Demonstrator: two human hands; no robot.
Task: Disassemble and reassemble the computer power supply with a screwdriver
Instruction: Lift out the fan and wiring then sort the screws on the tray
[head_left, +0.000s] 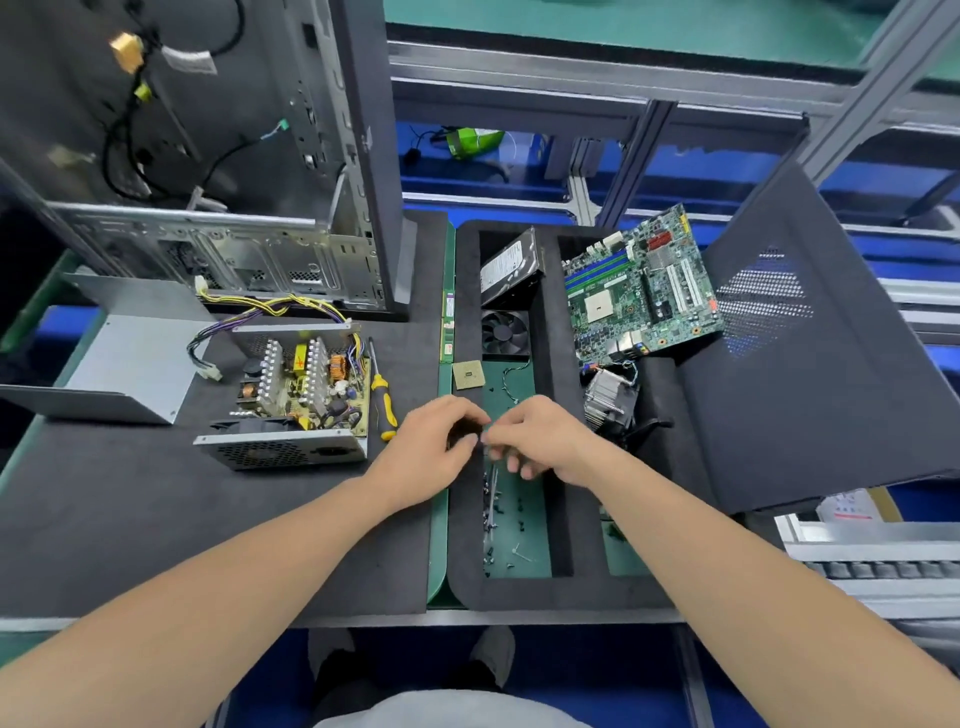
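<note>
The opened power supply (301, 395) sits left of centre on the bench's black mat (156, 509), with the screwdriver (382, 400) just beside its right edge, shaft pointing away and yellow handle nearest the person. To the right, the left hand (436, 447) and right hand (540, 441) meet with curled fingertips over loose screws (493, 499) in the foam tray (561, 592); whether they pinch one I cannot tell. The left hand lies nearer the screwdriver.

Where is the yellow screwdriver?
In the head view, the screwdriver lies left of centre on the black mat, just right of the open power supply, beyond the left hand.
</note>
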